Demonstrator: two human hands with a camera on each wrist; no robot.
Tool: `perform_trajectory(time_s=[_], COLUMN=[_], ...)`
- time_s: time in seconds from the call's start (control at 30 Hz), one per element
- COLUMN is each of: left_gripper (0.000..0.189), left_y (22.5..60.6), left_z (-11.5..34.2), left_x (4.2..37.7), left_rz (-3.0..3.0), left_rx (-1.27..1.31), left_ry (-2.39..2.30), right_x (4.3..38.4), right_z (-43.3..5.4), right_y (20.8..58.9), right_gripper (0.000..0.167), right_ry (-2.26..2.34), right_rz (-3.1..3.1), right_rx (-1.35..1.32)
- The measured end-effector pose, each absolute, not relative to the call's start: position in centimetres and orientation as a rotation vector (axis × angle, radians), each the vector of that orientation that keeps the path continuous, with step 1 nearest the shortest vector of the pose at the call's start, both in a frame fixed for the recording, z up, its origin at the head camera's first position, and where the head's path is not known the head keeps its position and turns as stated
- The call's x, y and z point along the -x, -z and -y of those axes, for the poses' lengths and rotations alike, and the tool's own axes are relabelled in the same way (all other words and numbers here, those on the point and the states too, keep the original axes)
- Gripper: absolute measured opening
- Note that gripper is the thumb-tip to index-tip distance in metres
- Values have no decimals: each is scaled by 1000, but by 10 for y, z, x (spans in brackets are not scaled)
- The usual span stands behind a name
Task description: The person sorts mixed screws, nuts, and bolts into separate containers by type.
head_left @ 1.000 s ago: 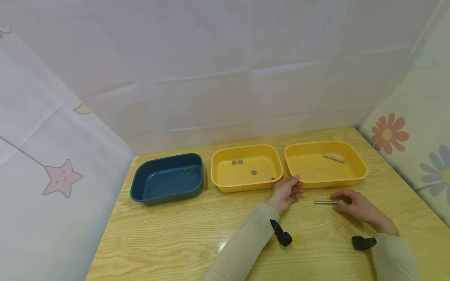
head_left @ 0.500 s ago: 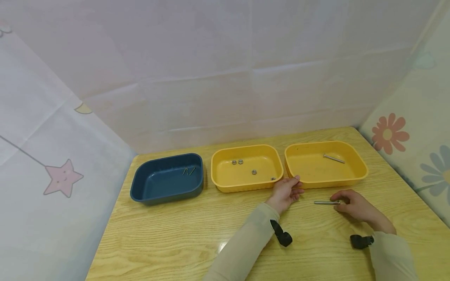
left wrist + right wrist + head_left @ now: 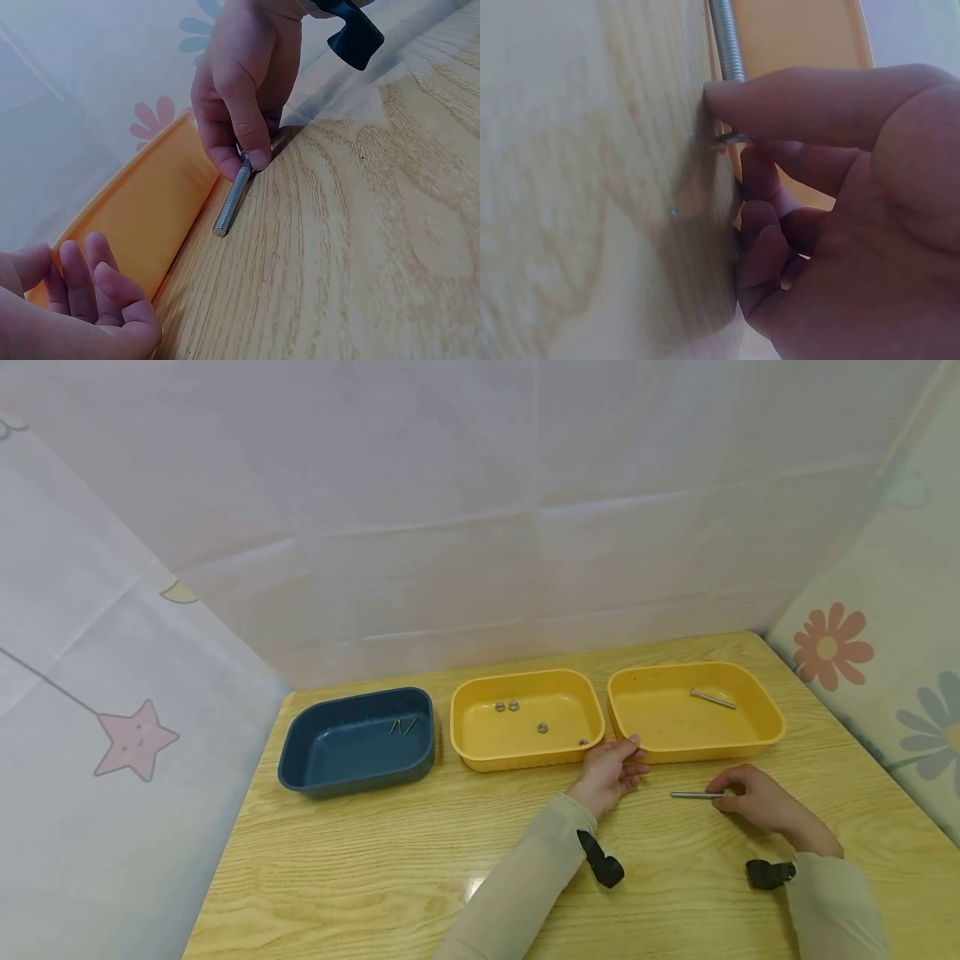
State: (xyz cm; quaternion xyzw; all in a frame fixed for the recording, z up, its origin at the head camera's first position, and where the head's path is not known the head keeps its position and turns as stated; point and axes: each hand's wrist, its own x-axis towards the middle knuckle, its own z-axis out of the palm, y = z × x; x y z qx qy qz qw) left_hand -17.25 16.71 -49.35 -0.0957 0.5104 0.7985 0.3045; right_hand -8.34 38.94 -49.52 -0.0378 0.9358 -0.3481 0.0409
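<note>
the left hand (image 3: pixel 611 770) stayed put, fingers loosely curled and holding nothing, tips against the yellow plastic tray (image 3: pixel 765 735). just right of them, the long threaded steel bolt (image 3: pixel 696 795) had dipped slightly, still on the wooden table (image 3: pixel 360 868), pinched by the right hand (image 3: pixel 757 800): grip taken, lift pending.

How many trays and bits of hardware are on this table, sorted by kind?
Yellow trays: 2
Blue tray: 1
Long bolts: 2
Nuts: 4
Thin pins: 2
Total: 11
</note>
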Motion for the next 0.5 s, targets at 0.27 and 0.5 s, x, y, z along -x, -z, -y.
perform_trajectory(time_s=[0.27, 0.5], left_gripper=[13, 12], left_y=[494, 494], left_z=[-167, -168], left_x=[173, 173], left_rz=[-1349, -1353], left_rx=[255, 260], left_ry=[-2116, -2115], right_x=[84, 82], right_z=[-390, -390], right_y=[497, 497], right_gripper=[11, 9], right_ry=[1082, 1115], right_rz=[-2847, -2838], right_rx=[117, 141])
